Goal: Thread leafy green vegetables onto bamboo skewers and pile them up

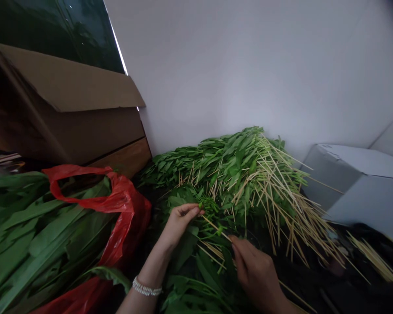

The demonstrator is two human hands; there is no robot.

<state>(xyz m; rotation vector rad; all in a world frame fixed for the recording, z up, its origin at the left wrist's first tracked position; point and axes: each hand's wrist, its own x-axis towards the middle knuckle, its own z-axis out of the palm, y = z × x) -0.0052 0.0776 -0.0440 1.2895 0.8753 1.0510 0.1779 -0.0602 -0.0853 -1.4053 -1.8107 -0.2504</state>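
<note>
My left hand [182,221], with a pale beaded bracelet on its wrist, pinches a small green bit of leaf or stem at the far end of a thin wooden skewer [211,223]. The near end of that skewer is gripped between the fingers of my right hand [253,267]. Partway along it sits another green piece [219,230], close to the right fingertips. Cut green stems [212,209] lie just behind the skewer. Below both hands are loose large leaves [191,290] and several more skewers [212,253].
A big heap of leafy greens on skewers [236,161] lies against the white wall [236,65]. Leaves fill a red plastic bag [126,196] at left, before a cardboard box [85,126]. A white box [373,200] and loose skewers [373,257] are at right.
</note>
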